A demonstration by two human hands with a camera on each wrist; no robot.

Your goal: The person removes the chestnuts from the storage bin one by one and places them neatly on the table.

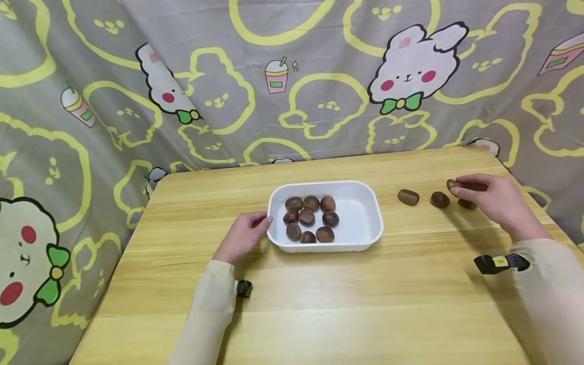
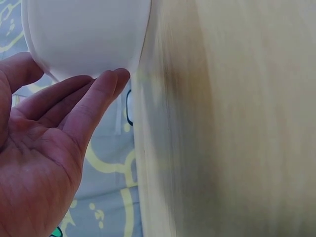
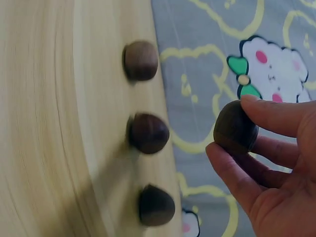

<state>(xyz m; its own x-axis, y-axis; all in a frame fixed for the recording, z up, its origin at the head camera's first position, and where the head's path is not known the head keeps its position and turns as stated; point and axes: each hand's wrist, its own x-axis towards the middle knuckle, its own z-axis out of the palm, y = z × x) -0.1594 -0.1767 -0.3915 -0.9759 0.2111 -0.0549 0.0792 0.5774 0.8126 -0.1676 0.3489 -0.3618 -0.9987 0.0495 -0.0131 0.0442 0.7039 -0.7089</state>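
Observation:
A white tray (image 1: 360,247) holds several brown chestnuts (image 1: 307,217), grouped mostly in its left and middle part. My left hand (image 1: 244,234) grips the tray's left end; in the left wrist view the thumb is at the rim and the fingers (image 2: 89,106) lie against the outer wall. To the right, my right hand (image 1: 499,203) pinches one chestnut (image 3: 236,127) between thumb and fingertips, lifted above the table. Three more chestnuts lie in a loose row on the wood: one nearer the tray (image 1: 408,197), a middle one (image 1: 440,199), and one partly hidden under the right hand (image 1: 467,204).
Everything stands on a light wooden table (image 1: 319,304). A grey curtain (image 1: 328,121) with yellow outlines and cartoon rabbits hangs behind its back edge and along the left side. Each wrist wears a black strap device, one of them on the right wrist (image 1: 502,262).

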